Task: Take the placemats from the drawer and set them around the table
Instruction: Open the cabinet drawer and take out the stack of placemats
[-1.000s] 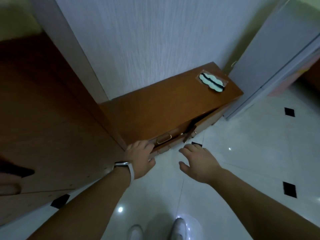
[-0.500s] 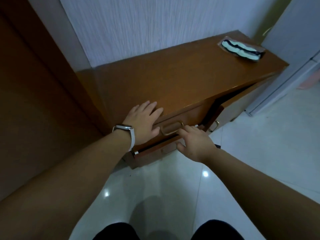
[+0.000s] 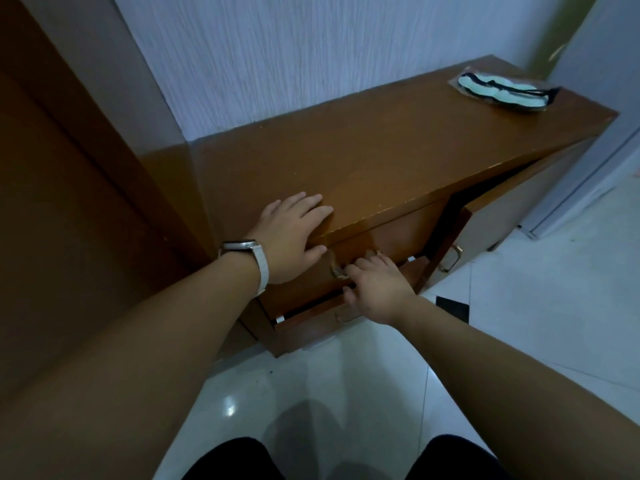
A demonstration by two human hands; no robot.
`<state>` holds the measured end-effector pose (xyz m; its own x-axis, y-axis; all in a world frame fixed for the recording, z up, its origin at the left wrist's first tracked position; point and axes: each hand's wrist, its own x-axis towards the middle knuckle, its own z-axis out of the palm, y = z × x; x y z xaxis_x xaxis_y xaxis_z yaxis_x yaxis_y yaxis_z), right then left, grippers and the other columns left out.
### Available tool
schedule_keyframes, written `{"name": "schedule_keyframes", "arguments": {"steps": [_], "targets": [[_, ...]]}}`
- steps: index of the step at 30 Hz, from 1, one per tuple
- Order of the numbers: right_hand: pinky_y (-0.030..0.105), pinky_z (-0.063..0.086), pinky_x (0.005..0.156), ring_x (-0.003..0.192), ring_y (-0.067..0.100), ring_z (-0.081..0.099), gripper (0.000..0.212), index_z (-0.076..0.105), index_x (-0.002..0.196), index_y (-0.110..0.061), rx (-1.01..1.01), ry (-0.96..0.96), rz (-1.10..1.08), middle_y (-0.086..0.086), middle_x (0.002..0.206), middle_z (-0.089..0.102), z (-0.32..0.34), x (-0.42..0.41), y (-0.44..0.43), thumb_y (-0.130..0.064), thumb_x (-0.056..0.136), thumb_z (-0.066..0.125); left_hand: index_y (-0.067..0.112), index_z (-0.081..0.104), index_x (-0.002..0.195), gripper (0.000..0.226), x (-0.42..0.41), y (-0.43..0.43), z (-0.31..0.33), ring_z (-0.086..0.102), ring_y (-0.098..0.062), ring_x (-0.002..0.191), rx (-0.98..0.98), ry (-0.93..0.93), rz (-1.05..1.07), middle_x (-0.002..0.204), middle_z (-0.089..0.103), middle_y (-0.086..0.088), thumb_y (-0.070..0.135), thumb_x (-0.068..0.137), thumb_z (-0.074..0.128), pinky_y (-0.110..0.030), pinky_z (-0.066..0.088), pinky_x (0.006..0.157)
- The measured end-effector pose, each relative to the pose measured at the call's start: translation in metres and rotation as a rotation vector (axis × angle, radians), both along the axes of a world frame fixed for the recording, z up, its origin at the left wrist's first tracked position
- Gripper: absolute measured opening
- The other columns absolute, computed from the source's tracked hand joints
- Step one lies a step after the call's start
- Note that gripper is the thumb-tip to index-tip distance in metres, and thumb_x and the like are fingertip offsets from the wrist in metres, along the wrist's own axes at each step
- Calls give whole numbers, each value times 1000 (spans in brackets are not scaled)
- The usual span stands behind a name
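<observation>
A low brown wooden cabinet stands against the wall. My left hand, a watch on its wrist, lies flat with straight fingers on the cabinet's top at the front left corner. My right hand curls its fingers round the metal handle of the top drawer. The drawer front looks closed, and the drawer below it stands slightly out. No placemats are visible; the drawer's inside is hidden.
A cabinet door on the right hangs ajar with a dark gap beside it. A clear packet holding something pale green and black lies on the cabinet's far right. A brown door is at left, and glossy white floor tiles lie below.
I have moved closer and crouched lower. My left hand has settled flat on the cabinet top, and my right hand went from reaching to curling its fingers round the drawer handle.
</observation>
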<state>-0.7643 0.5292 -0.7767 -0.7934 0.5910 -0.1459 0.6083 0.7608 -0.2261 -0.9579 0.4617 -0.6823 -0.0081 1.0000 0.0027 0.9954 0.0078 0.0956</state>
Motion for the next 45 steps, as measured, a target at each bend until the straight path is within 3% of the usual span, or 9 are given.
{"name": "schedule_keyframes", "arguments": {"steps": [4,11,17,24,32,41,45], "targets": [[44,17,117,123,31,46,40,60,124,-19,36,34,-8,4,116,62,-6,6,-4,-41,93,48,32,26,150,66,2,-1,-2,13,-19,148,25,1,7,160,21,4,47,92,53,-48,14,119],[46,38,100,94,29,61,37,69,92,-22,133,140,-59,-2,85,65,-21,37,-27,-47,86,41,32,25,151,67,2,0,1,12,-20,148,-3,-3,15,161,19,4,49,92,53,-47,14,118],[41,35,91,83,24,60,22,65,79,-24,251,275,-93,-6,75,59,-35,88,-63,-43,83,53,30,28,150,67,4,-1,-1,15,-20,147,18,-6,17,160,22,3,49,92,54,-48,15,118],[38,38,92,81,21,61,18,67,81,-27,204,261,-99,-7,77,58,-37,149,-104,-41,85,56,27,31,149,69,3,-1,-4,19,-23,146,54,6,10,159,26,0,47,89,59,-48,19,117],[36,41,90,81,21,60,19,69,81,-24,148,202,-127,-4,76,60,-29,162,-118,-38,86,59,26,25,152,72,6,-6,-1,16,-23,147,24,28,9,161,22,0,44,91,58,-48,18,116],[37,42,100,93,18,64,33,72,94,-24,60,148,-117,-7,90,68,-16,165,-120,-46,89,47,26,26,152,72,8,-11,1,16,-23,147,23,-8,9,161,22,-1,40,90,58,-48,16,118],[31,47,86,91,20,64,31,71,96,-20,11,190,-98,-5,93,71,-6,167,-117,-42,90,50,26,25,152,72,6,-11,0,16,-23,147,14,-2,1,161,22,-1,41,90,58,-49,16,118]]}}
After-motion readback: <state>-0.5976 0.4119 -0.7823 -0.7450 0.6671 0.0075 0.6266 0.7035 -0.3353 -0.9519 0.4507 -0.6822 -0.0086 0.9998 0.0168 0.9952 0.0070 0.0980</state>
